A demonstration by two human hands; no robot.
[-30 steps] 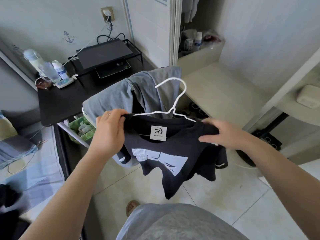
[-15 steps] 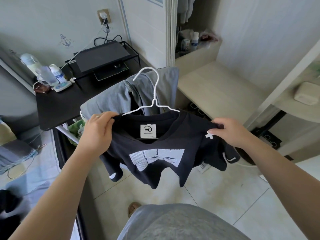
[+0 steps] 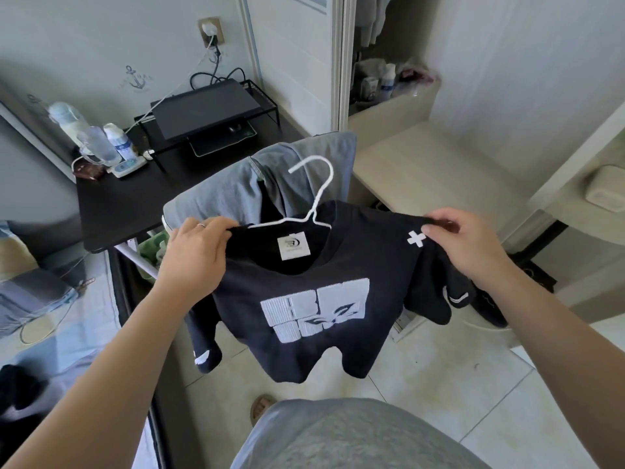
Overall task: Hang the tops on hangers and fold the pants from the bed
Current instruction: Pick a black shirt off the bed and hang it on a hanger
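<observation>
Hanging mid-frame, the black fabric top with white block print [image 3: 304, 292] stretches between your hands: your left hand [image 3: 194, 252] pinches one shoulder with curled fingers, your right hand [image 3: 470, 242] pinches the other; the thin white wire hanger [image 3: 323, 194] pokes above the collar.

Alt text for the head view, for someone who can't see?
The left hand and right hand grip the shoulders of a black T-shirt with white print, hung on a white wire hanger. A grey garment is draped behind, by a black desk.
</observation>
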